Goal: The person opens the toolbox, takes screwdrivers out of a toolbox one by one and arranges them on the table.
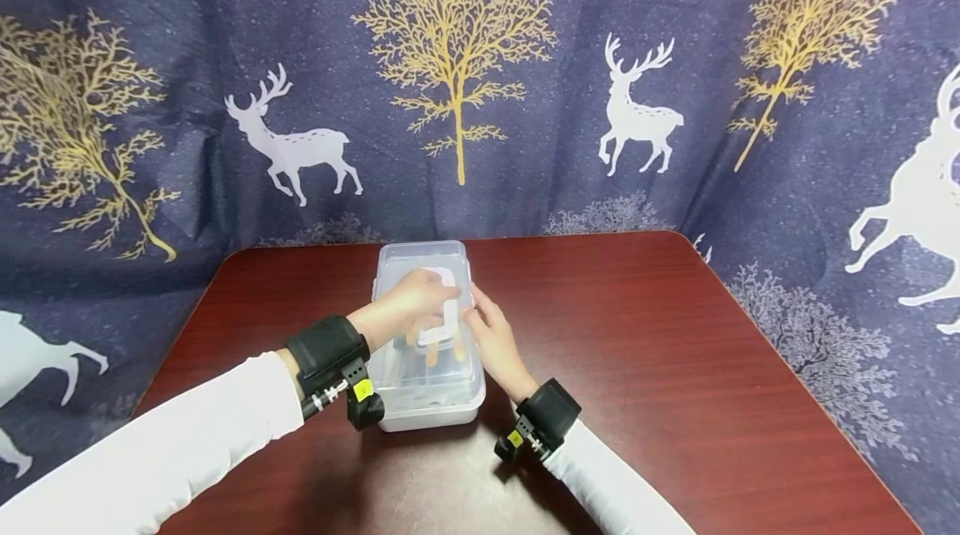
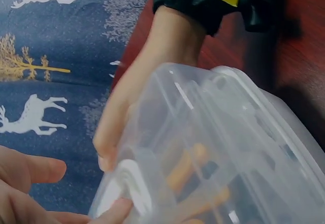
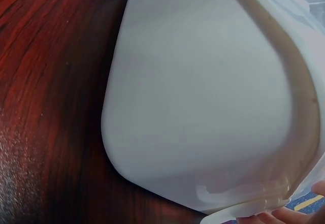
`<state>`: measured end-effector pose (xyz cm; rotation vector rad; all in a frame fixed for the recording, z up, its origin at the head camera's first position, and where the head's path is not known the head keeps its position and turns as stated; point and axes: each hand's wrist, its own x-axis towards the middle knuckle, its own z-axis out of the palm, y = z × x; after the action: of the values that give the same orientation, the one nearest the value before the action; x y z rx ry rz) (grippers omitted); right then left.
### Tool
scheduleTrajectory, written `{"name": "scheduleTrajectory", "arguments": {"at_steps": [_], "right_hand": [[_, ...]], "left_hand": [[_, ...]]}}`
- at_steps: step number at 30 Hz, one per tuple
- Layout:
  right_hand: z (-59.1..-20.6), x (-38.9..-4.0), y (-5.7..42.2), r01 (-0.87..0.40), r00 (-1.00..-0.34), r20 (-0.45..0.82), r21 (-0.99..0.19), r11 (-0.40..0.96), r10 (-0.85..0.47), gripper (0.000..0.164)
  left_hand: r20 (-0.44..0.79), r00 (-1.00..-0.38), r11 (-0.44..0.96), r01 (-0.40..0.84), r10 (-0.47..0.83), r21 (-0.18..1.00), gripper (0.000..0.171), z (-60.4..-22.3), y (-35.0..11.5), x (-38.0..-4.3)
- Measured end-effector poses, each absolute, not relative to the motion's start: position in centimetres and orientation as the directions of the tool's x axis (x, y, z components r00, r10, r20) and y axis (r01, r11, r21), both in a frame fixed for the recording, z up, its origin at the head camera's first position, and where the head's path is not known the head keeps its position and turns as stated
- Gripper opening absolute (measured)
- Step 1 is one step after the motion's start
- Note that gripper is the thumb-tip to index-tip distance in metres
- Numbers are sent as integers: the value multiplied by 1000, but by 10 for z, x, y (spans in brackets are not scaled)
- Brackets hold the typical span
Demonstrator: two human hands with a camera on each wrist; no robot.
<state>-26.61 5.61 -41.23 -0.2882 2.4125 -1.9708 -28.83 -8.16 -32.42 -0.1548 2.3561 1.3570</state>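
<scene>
A plastic storage box (image 1: 427,418) with a white base and a clear domed lid (image 1: 401,368) stands on the table. My left hand (image 1: 420,297) reaches over the lid and holds its white handle (image 1: 450,310); in the left wrist view a fingertip overlaps the handle (image 2: 127,186). My right hand (image 1: 498,347) lies along the box's right side, fairly straight fingers at the lid's edge. In the right wrist view its fingers (image 3: 289,215) touch a white side latch (image 3: 223,215) that sticks outward. Tan-orange shapes (image 2: 188,168) show through the lid.
The dark red wooden table (image 1: 637,335) extends on both sides of the box. Behind it hangs a blue cloth (image 1: 525,152) with white deer and yellow trees. Black camera straps (image 1: 327,352) sit on both wrists.
</scene>
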Motion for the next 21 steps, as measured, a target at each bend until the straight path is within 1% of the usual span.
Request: {"name": "scheduleTrajectory", "arguments": {"at_steps": [2, 6, 10, 14, 18, 21], "right_hand": [[-413, -267, 56, -132, -983, 104, -973, 187, -153, 51], [-416, -269, 55, -121, -982, 92, -977, 176, -163, 51], [-432, -279, 55, -118, -985, 94, -980, 161, -147, 51], [-447, -288, 56, -118, -987, 96, -978, 172, -127, 50], [-450, -289, 56, -132, -985, 111, -977, 166, -131, 50], [-451, -289, 56, -175, -978, 152, -972, 159, -145, 48]], "left_hand": [[-410, -908, 476, -322, 91, 818, 67, -328, -84, -289], [-390, -917, 389, -331, 80, 859, 65, -333, -91, -290], [-369, -916, 276, -318, 156, 907, 65, -339, -103, -291], [-336, -913, 218, -287, 234, 933, 65, -346, -115, -290], [-298, -918, 166, -262, 261, 951, 65, -353, -124, -289], [-267, -928, 125, -242, 259, 962, 64, -359, -129, -290]]}}
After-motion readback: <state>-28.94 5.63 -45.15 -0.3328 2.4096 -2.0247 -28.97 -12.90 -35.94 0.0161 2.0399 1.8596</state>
